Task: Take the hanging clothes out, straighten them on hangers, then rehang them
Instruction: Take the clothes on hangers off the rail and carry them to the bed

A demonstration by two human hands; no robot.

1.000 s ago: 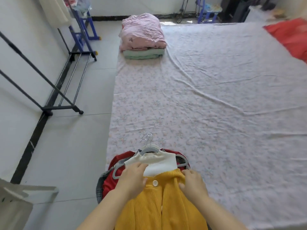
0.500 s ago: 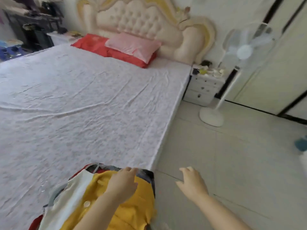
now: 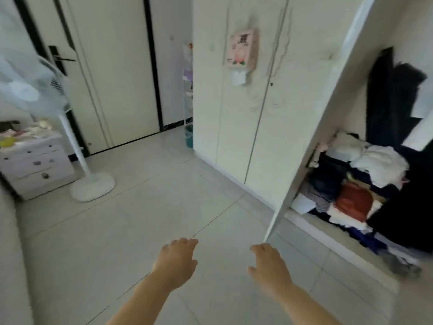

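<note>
My left hand (image 3: 177, 262) and my right hand (image 3: 269, 266) hover over the tiled floor, palms down, fingers relaxed, holding nothing. An open wardrobe (image 3: 365, 160) stands at the right. Dark clothes (image 3: 393, 97) hang inside it, and a heap of folded and crumpled garments (image 3: 351, 191) lies on its bottom shelf. The open wardrobe door (image 3: 311, 127) has its lower corner just beyond my right hand. The yellow cardigan and the hangers on the bed are out of view.
A white standing fan (image 3: 70, 137) and a white drawer nightstand (image 3: 35, 165) stand at the left. Closed wardrobe doors (image 3: 234, 113) with a pink tissue box (image 3: 242, 48) face me. A room door (image 3: 105, 78) is behind. The bed edge (image 3: 11, 254) runs along the far left.
The view has swung right from the bed to the wardrobe. My left hand has left the yellow cardigan, which stays on the bed; both hands are now empty over the floor.
</note>
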